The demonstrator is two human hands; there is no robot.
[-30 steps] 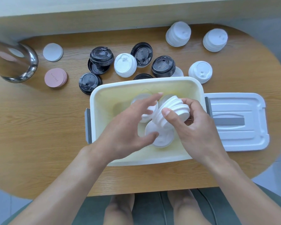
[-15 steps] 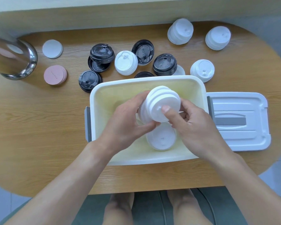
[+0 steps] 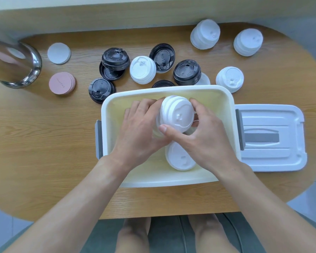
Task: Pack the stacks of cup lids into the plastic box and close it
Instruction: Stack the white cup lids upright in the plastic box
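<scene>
- white lid stack (image 3: 177,114) is gripped by curled fingers of left hand (image 3: 140,132) and right hand (image 3: 202,136), kept squared (judged)
- held over plastic box (image 3: 226,99) far side, near slot taken by packed stack (image 3: 179,157)

Lid stack (image 3: 177,114) now upright, face-up.

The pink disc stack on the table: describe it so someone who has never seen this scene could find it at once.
Start at the white plastic box in the middle of the wooden table and look to its far left, toward the shiny metal container. The pink disc stack lies just right of that container, below a single white disc. It is the only pink item; everything else round is black or white.
</scene>
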